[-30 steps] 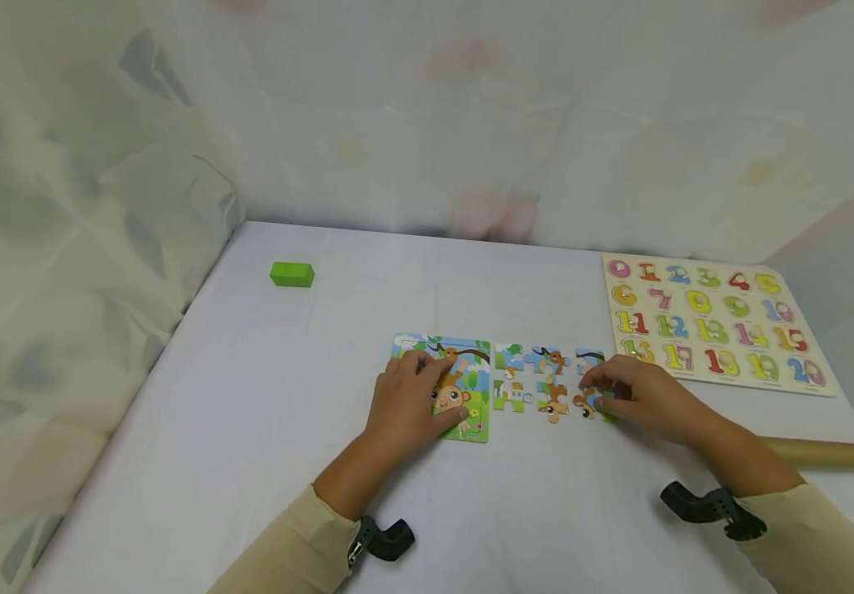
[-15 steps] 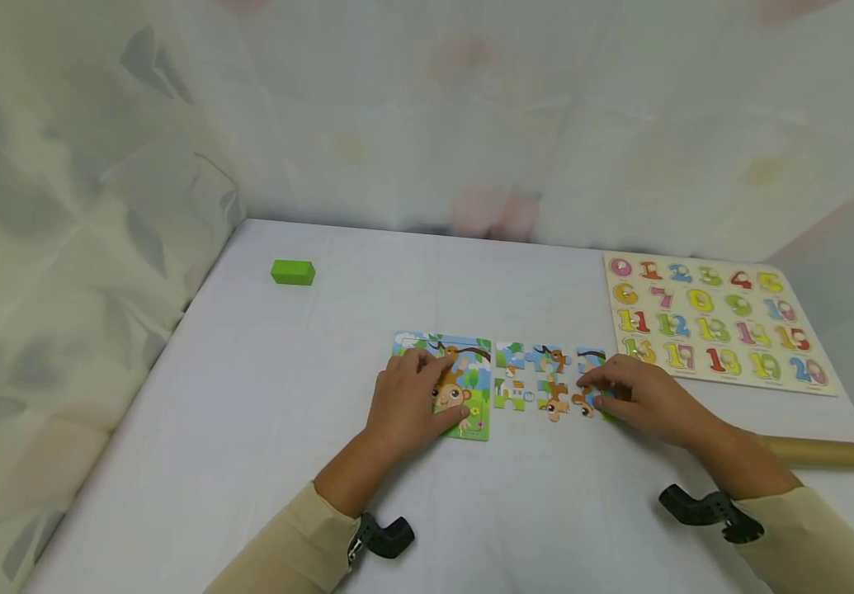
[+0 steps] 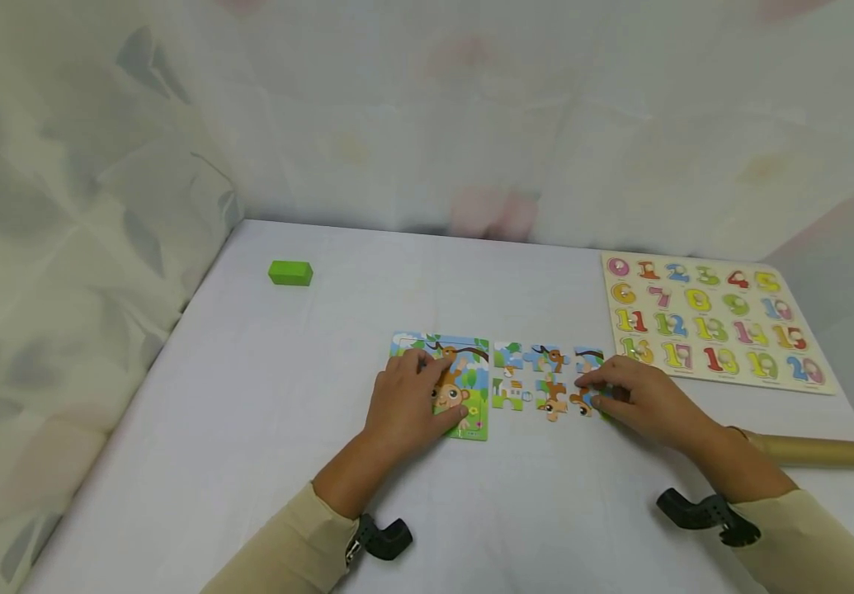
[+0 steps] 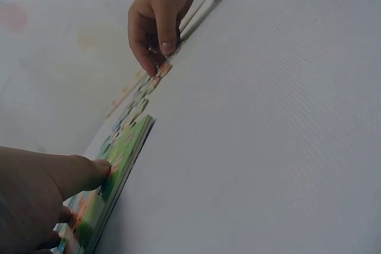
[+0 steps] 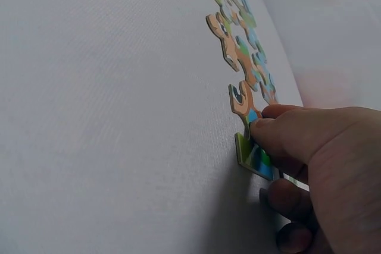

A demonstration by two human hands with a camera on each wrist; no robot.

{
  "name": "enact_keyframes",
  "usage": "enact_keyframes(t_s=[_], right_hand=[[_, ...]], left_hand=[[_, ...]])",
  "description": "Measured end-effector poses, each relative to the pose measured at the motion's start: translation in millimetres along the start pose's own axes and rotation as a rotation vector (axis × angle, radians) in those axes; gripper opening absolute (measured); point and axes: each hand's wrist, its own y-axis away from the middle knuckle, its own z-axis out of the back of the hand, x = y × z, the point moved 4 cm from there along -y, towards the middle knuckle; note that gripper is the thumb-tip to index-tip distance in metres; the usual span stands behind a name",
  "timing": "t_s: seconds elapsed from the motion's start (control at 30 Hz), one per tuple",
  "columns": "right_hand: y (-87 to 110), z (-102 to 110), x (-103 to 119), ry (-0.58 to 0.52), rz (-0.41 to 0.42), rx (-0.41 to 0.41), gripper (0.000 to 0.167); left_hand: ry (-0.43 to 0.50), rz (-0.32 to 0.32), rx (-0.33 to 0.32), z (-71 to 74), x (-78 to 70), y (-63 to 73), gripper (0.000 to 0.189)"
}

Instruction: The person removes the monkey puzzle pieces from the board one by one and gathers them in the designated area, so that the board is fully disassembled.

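Note:
My left hand (image 3: pixel 406 406) rests on a monkey picture puzzle board (image 3: pixel 480 422), its thumb on the board's lower right area. The fingers are spread and cover much of the board's left half. To the right lie loose puzzle pieces in two rows, among them one with part of a monkey face (image 3: pixel 551 406) and one with a house (image 3: pixel 507 396). At the right end of the lower row my right hand (image 3: pixel 645 398) pinches a puzzle piece (image 5: pixel 240 100) between thumb and forefinger, low against the table. The right hand hides part of that piece.
A number board (image 3: pixel 716 326) with pegged numerals lies at the back right. A brown tapered cylinder (image 3: pixel 828 452) lies beside my right forearm. At the back left sits a green block (image 3: pixel 290 273). Printed cloth hangs behind and along the left.
My right hand has shifted slightly left with the pinched puzzle piece, closer to the neighbouring piece. The left hand stays on the board.

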Motion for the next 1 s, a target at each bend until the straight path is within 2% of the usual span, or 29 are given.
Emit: enact_keyframes(t_s=[0.47, 0.6, 0.87, 1.0], right_hand=[[-0.1, 0.1, -1.4, -0.017, -0.029, 0.019, 0.031], [0.7, -0.6, -2.1, -0.024, -0.013, 0.009, 0.032], [1.1, 0.5, 1.0, -0.024, 0.046, -0.036, 0.031], [0.8, 1.8, 3.6, -0.029, 0.066, -0.045, 0.031]], left_hand=[[-0.045, -0.031, 0.003, 2.1, -4.6, 2.5, 0.074], [-0.041, -0.036, 0.001, 3.5, -5.0, 3.8, 0.073], [0.060, -0.061, -0.040, 10.5, 2.8, 10.5, 0.063], [0.074, -0.065, -0.052, 15.3, 10.6, 16.7, 0.061]])
